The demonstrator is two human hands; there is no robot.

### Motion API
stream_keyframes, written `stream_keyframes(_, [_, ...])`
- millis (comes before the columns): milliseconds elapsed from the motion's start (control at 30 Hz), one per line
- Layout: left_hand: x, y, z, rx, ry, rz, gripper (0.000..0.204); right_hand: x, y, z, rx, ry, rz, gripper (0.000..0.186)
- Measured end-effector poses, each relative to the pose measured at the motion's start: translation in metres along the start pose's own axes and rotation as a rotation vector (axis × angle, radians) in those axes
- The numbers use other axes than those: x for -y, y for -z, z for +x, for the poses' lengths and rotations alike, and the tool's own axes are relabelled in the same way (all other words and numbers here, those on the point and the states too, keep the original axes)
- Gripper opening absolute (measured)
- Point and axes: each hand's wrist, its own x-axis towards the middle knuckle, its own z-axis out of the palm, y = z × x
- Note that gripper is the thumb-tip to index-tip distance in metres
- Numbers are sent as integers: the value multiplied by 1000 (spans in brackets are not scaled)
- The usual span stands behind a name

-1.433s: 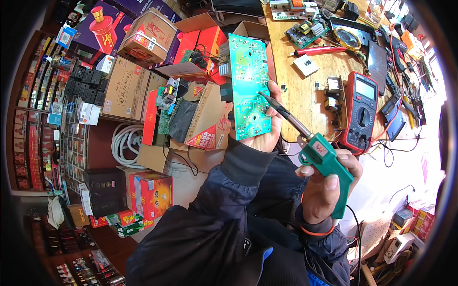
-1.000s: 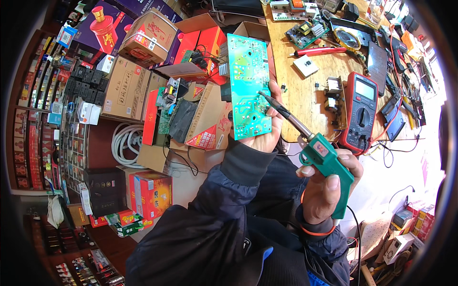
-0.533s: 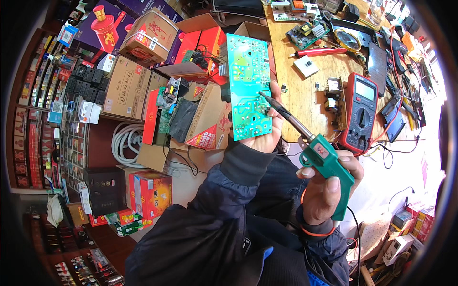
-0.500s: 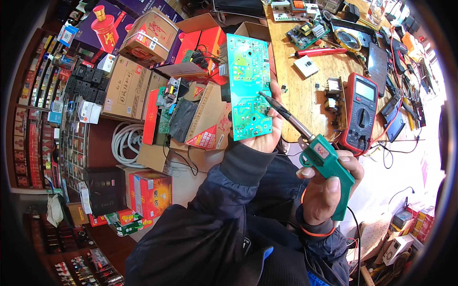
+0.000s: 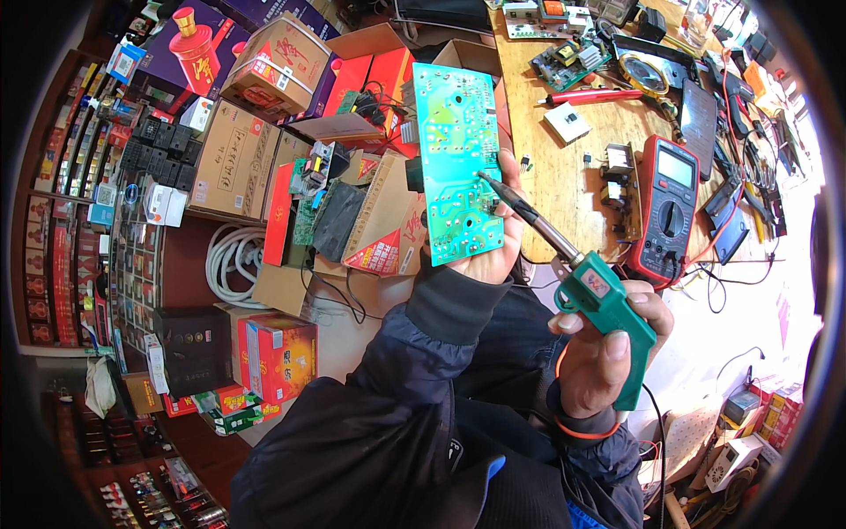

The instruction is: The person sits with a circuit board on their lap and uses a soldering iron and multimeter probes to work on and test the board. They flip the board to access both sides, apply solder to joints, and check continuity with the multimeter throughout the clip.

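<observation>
A green circuit board (image 5: 452, 132) is held upright in my left hand (image 5: 489, 256), its solder side facing me and my fingers curled round it from behind. My right hand (image 5: 608, 348) grips a green gun-shaped soldering tool (image 5: 595, 286), whose long metal tip rests on or very near the right middle of the board. An orange band circles my right wrist. Beyond the board, on the wooden bench (image 5: 551, 207), are a red multimeter (image 5: 665, 207), a small white square piece (image 5: 567, 122) and an upright module (image 5: 621, 189) with metal plates.
More boards (image 5: 568, 57), pliers, leads and a red pen-like tool (image 5: 586, 97) crowd the bench. Cardboard boxes (image 5: 238, 154), a coiled white hose (image 5: 231, 269) and a display shelf (image 5: 66, 194) fill the left side. Cluttered boxes and devices (image 5: 740, 423) lie at lower right.
The board has shifted slightly left and down, tilting a little. My right hand and the soldering tool have moved slightly down and right, the tip still at the board.
</observation>
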Motion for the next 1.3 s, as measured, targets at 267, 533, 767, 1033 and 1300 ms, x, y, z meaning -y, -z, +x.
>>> stream_keyframes(267, [0,1,1,15,41,-41,46,3,1,0,33,-14,28,45])
stream_keyframes(533, [12,-25,0,-190,-60,105,31,4,1,0,58,0,34,43])
stream_keyframes(767, [16,-30,4,-211,-83,71,31,4,1,-1,45,19,1,43])
stream_keyframes(1033, [16,-29,3,-225,-87,90,31,6,-1,0,49,12,13,43])
stream_keyframes(1300, [15,-28,3,-197,-50,86,31,5,0,0,10,14,-16,44])
